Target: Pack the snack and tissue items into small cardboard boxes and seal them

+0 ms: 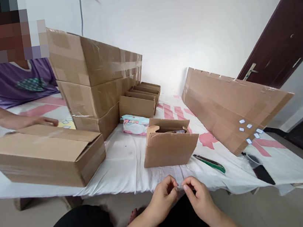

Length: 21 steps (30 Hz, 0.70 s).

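At the table's near edge, my left hand [164, 197] and my right hand [200, 196] face each other, thumbs and fingers pinched close together. Anything between the fingertips is too small to make out. Just beyond them stands a small cardboard box [170, 150], its top flaps up and something partly showing inside. To its right lies a utility knife [210, 163] with a green handle. A pack of wet wipes [135, 125] rests behind the small box on the left.
A long carton [42, 155] sits at the left, with a co-worker's hand [41, 121] behind it. Stacked taped cartons [102, 79] rise further back, beside a row of open boxes [139, 104]. A cardboard sheet [231, 106] with small stickers [249, 126] leans at the right.
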Tool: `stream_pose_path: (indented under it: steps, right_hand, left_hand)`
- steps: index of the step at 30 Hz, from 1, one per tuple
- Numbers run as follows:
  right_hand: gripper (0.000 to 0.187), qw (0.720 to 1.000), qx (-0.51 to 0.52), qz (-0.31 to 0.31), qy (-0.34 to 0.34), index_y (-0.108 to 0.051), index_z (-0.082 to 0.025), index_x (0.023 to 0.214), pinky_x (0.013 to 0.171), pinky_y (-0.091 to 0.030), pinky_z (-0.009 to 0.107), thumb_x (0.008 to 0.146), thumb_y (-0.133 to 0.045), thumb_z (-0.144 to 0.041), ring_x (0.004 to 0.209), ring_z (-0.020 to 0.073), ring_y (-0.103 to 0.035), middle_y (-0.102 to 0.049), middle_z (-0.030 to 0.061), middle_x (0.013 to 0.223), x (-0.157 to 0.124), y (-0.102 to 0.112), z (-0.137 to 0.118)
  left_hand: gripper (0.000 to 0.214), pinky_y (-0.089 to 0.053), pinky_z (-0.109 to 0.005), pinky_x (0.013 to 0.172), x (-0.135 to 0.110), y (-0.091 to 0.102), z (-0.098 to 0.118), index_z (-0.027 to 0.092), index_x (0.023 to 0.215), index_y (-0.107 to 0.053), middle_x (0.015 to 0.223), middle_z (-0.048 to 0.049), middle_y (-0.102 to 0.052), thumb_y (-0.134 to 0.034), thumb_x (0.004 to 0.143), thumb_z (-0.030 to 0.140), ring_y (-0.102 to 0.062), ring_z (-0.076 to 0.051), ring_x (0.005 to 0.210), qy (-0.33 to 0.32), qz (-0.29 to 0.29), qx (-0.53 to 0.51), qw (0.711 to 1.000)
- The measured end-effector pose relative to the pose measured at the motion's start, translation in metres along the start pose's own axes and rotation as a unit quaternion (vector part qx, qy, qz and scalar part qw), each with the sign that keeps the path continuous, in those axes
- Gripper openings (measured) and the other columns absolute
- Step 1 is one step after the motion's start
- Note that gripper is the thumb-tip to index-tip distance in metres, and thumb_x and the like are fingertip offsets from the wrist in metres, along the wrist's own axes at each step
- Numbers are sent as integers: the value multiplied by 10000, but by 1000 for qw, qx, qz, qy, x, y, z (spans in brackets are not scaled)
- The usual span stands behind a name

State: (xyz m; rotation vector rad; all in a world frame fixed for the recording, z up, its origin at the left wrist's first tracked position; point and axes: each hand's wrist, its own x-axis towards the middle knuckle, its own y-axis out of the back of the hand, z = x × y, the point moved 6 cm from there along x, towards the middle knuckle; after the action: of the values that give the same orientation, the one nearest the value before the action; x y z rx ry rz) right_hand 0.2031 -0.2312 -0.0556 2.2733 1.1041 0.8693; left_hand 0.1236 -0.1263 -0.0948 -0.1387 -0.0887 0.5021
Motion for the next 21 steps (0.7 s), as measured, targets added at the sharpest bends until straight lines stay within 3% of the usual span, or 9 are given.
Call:
stream_pose_path:
  steps: [3,6,8,11,14,17,19,21]
  right_hand:
    - [160,991,-70,60,101,-565,-205,865,668,-483,280,927,-421,-175,743,163,-577,-601,34,804,-6,10,-17]
    - [172,961,-156,88,210,-601,-208,938,745,-493,326,890,-482,-94,836,183,-558,-591,56,882,-16,16,-35]
    - [217,943,-194,84,257,-618,-210,984,754,-497,337,865,-518,-59,852,188,-546,-586,60,892,-22,17,-42]
    - [249,940,-201,66,266,-626,-217,1009,748,-500,338,858,-525,-47,853,187,-547,-584,58,893,-30,18,-42]
    - [210,969,-133,33,208,-621,-228,1001,768,-504,338,899,-482,-108,877,187,-571,-589,62,930,-31,19,-33]
    - [204,998,9,15,58,-581,-229,1052,812,-506,342,961,-400,-251,918,188,-606,-614,75,996,-26,18,-13]
    - [244,992,112,4,-55,-545,-222,1110,824,-504,342,955,-420,-363,919,189,-624,-635,78,1015,-23,11,1]
    - [307,975,187,-30,-118,-548,-209,1094,817,-497,333,878,-547,-427,901,189,-629,-653,64,993,-21,0,8]
  left_hand:
    - [140,-358,-229,488,-1,-1,-11,210,805,-435,640,28,-604,-515,757,314,-532,-108,478,90,-3,-64,994]
    - [242,-352,-206,451,-8,-14,-16,210,877,-420,667,-5,-651,-530,779,401,-591,-124,487,213,-91,-203,951]
    - [304,-383,-190,486,-11,-17,-10,203,890,-431,675,8,-642,-635,730,361,-621,-118,553,223,-112,-265,931]
    - [412,-416,-188,530,-10,-15,-2,197,878,-449,662,63,-590,-748,595,203,-587,-81,547,187,-91,-293,933]
    - [354,-424,-206,535,-5,-15,2,190,834,-472,681,71,-566,-714,577,161,-534,-63,523,130,-76,-249,957]
    - [284,-402,-201,540,0,-12,4,189,762,-483,657,72,-545,-650,552,96,-497,-66,544,52,-40,-166,984]
    - [266,-388,-198,566,0,-10,5,187,732,-492,646,69,-538,-598,530,49,-495,-75,582,7,-22,-111,994]
    - [245,-386,-206,593,-3,-10,4,186,728,-504,654,61,-535,-551,535,43,-506,-90,620,-25,-11,-59,998]
